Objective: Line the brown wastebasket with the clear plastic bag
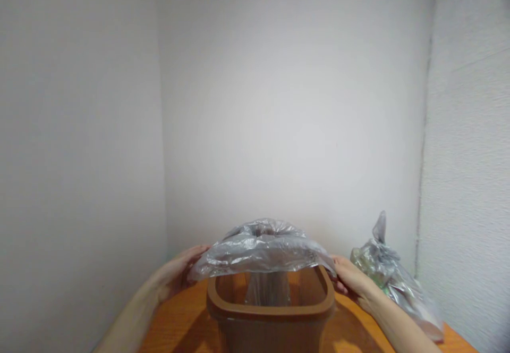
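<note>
A: Head view: brown plastic bin [271,310] stands at the near edge of the orange surface [187,321]. Clear bin liner [261,252] is stretched above its far rim.

B: Hands?

A: Left hand [179,273] and right hand [353,281] each have fingers pinched on a liner edge, either side. Looks like lining the bin; next, the film needs drawing over the rim.

B: Else?

A: Tied bag [392,278], right edge.

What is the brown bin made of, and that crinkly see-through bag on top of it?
The brown bin looks like moulded plastic: smooth, even colour, a rounded rim with a soft sheen. The bag both hands hold over it seems to be thin plastic film: greyish, see-through, wrinkled and shiny. The left hand and right hand grip its edges.
</note>
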Action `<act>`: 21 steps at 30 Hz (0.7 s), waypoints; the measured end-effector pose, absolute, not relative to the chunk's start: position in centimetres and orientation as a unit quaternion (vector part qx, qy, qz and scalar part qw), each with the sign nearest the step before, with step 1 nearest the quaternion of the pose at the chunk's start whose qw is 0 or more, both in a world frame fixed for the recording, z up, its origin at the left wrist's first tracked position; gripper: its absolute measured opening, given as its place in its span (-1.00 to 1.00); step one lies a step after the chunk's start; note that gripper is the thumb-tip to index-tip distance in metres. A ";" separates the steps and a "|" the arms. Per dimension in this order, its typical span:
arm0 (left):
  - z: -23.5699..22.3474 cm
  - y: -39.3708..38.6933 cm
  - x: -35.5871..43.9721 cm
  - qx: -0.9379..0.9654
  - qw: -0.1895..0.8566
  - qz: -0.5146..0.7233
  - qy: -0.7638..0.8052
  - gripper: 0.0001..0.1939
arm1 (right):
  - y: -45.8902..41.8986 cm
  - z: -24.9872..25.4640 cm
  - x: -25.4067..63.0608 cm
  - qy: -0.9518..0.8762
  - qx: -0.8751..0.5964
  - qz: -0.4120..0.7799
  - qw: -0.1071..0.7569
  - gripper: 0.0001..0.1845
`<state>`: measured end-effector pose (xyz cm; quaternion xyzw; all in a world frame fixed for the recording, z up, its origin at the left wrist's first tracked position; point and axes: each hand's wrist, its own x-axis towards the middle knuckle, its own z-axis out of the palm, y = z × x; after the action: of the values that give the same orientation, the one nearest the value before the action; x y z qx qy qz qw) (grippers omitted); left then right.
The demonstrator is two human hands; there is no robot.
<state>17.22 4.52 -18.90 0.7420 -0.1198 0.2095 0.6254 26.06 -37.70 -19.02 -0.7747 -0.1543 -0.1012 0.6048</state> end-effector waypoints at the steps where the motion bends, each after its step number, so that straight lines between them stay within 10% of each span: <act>1: -19.2 4.7 16.8 0.751 0.618 0.214 -0.095 -0.61 | -38.3 -18.9 25.7 -0.158 -0.779 -0.129 0.592 -0.68; 8: -17.1 3.3 10.0 0.804 0.327 0.492 -0.069 -0.70 | -39.5 -16.1 18.5 -0.272 -0.745 -0.526 0.307 -0.78; 21: -12.8 -3.9 9.0 0.872 -0.090 0.453 -0.161 -0.72 | -32.4 -11.2 15.4 -0.345 -0.849 -0.398 0.034 -0.86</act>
<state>9.02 -3.89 -12.82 0.8723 -0.1608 0.4529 -0.0896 15.44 -32.45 -11.20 -0.8495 -0.3445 -0.3982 0.0336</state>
